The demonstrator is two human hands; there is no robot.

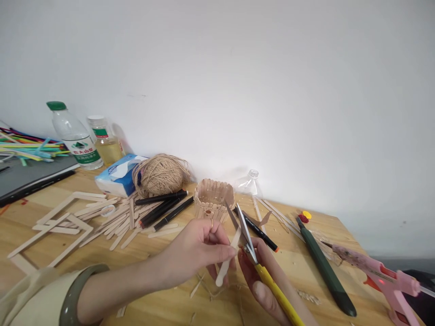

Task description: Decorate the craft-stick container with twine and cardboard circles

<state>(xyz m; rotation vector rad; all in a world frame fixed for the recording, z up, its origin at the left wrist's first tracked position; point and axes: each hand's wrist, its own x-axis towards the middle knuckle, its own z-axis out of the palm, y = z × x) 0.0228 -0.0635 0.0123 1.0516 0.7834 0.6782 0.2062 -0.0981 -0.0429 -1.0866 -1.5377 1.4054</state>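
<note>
My left hand (pixel 207 249) pinches a wooden craft stick (pixel 224 269) between thumb and fingers, its rounded end pointing down toward me. In my right hand (pixel 263 280) is a pair of scissors (pixel 249 246) with yellow handles, its blades a little apart and pointing up and away. The stick's upper end lies at the blades near the pivot; I cannot tell whether they touch it. Just behind my hands stands a small basket (pixel 214 192) made of short stick pieces set upright side by side. A black marker (pixel 260 233) lies to its right.
Loose craft sticks (pixel 118 217), more markers (pixel 163 208) and a twine ball (pixel 161 174) lie left. Behind them stand a tissue pack (pixel 118 174) and a water bottle (pixel 76 140). Rightward are a dark green tool (pixel 326 267) and a pink glue gun (pixel 384 276). A white wall rises behind.
</note>
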